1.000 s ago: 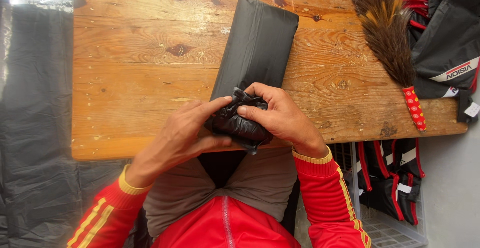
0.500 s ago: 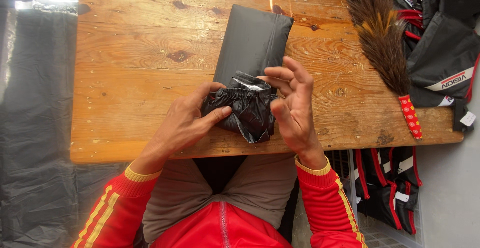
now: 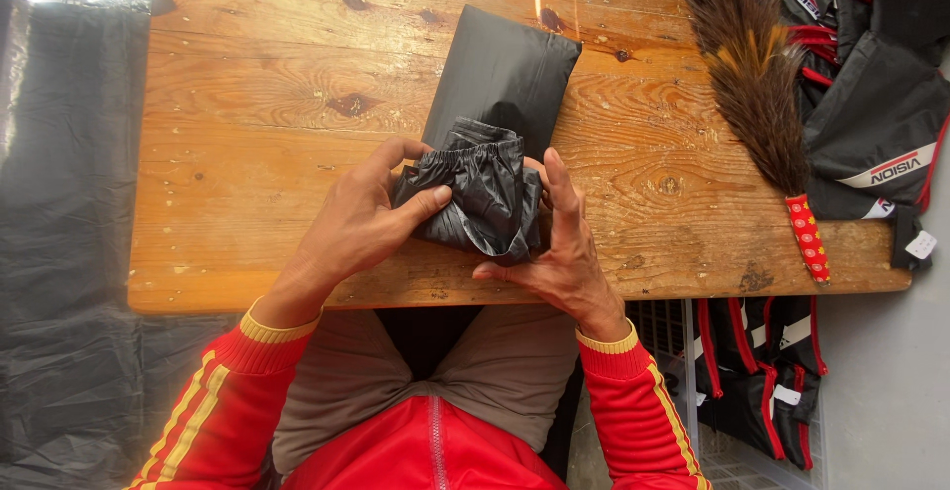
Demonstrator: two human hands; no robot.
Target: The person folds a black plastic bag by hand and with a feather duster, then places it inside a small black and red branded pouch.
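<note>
Black crinkled bundle [image 3: 475, 198], seemingly thin glossy fabric or plastic film gathered into a roll, is held at the near middle of the worktop [image 3: 247, 104], just above its front edge. It is gripped by the left hand [image 3: 361, 223], fingers wrapped over the left side and thumb pressed onto the top. The right hand [image 3: 554, 252] is set against the right side and underneath, palm open, fingers extended upward and not closed round the roll. Just behind the bundle, and apparently joined to it, a flat smooth black packet [image 3: 505, 69] lies tilted on the boards. Judgement: the material looks slippery and springy, so the gathered folds could loosen if left thumb pressure is eased; since the right hand only supports, the roll could also slide off the front edge. A brown bristle brush [image 3: 752, 74] with a red patterned handle lies well apart to the right, the handle near the front edge. The surface is of knotted, orange-stained wooden planks. Black sheeting [image 3: 59, 252] is seen along the left. Black items with red and white trim [image 3: 871, 104] are piled at the right, with more in a wire basket [image 3: 732, 450] below.
</note>
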